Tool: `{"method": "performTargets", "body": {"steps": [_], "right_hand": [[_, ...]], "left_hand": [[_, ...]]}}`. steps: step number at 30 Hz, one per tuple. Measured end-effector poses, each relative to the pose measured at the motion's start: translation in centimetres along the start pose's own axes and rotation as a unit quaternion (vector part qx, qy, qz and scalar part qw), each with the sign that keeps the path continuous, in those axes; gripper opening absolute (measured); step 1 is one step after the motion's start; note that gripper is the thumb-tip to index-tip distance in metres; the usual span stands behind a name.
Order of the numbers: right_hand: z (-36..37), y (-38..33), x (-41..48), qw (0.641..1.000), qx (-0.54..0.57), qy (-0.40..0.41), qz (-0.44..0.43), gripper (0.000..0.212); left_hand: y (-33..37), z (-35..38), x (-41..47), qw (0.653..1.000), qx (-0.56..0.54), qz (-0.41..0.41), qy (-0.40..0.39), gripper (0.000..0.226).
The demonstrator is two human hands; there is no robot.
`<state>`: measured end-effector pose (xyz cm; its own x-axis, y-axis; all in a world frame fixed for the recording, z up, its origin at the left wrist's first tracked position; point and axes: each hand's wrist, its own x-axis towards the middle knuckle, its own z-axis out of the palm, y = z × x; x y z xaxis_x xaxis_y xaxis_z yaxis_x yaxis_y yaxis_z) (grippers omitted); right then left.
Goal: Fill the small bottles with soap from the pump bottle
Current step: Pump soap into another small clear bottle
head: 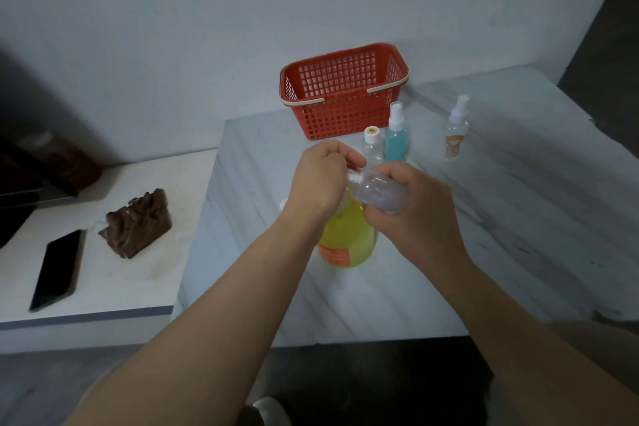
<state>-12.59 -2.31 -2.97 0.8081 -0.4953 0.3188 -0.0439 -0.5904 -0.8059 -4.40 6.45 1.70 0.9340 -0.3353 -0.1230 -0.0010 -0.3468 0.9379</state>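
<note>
My right hand [411,207] grips a small clear bottle [373,192], tilted with its neck pointing left. My left hand [323,180] is closed at that neck, fingers curled as if around its cap, which is hidden. Directly below both hands stands the yellow soap pump bottle [349,242] with an orange label; its pump head is hidden by my left hand. Behind stand a clear small bottle with a white cap [372,145], a blue spray bottle [396,138] and a clear spray bottle with a printed figure [455,135].
A red plastic basket [342,93] stands at the back of the marble table [484,235], near the wall. On a lower white surface to the left lie a black phone [58,268] and a brown carved wooden piece [138,223].
</note>
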Motion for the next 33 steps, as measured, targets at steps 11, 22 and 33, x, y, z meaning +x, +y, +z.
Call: {"method": "performTargets", "body": {"steps": [11,22,33], "right_hand": [[0.0,-0.1,0.1,1.000,0.000,0.007,-0.006,0.020],[0.3,0.4,0.0,1.000,0.019,-0.005,-0.003,0.025],[0.2,0.3,-0.1,1.000,0.014,-0.002,0.001,0.023]], "left_hand": [[-0.2,-0.1,0.0,1.000,-0.017,0.001,0.006,0.035],[-0.8,0.3,0.3,1.000,-0.019,0.016,0.003,0.039],[-0.7,0.2,-0.1,1.000,-0.011,0.009,0.012,0.038]]}}
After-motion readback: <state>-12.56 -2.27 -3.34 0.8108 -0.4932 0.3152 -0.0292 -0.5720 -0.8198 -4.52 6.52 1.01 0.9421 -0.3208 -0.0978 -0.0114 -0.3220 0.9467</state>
